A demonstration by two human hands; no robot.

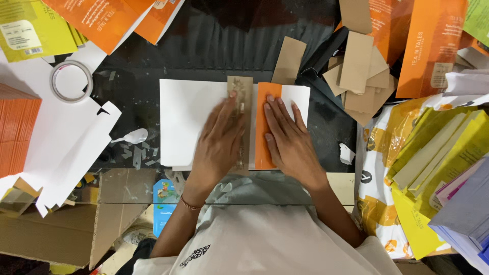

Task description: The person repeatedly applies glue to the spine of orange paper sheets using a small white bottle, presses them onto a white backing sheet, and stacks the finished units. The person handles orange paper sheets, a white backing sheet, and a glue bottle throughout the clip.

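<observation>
The person sits at the near edge of a dark glass desk [204, 46]. A flat white card sheet [188, 122] lies in the middle of it. The left hand [219, 142] lies open and flat, fingers spread a little, pressing a brown cardboard strip [240, 86] down on the sheet. I think it pushes so the strip stays stuck and does not slide. The right hand [288, 140] is also open and flat. It rests on an orange flap [261, 147] just beside the strip, holding that side still. Neither hand grips anything; both just press down.

The sheet sits well in from every desk edge, so there is bare dark glass behind it, toward the far edge. A roll of clear tape [71, 81] lies near the far left corner on a big white cutout [61, 147]. Small paper scraps [135, 153] lie between that cutout and the sheet. On the right, a heap of brown card pieces [359, 76] sits close to the sheet's far corner. Orange boxes [430, 46] and yellow folded cards [438, 153] crowd the right edge, so there is little room to move that way. A stack of orange sheets [18, 127] sits at the left edge.
</observation>
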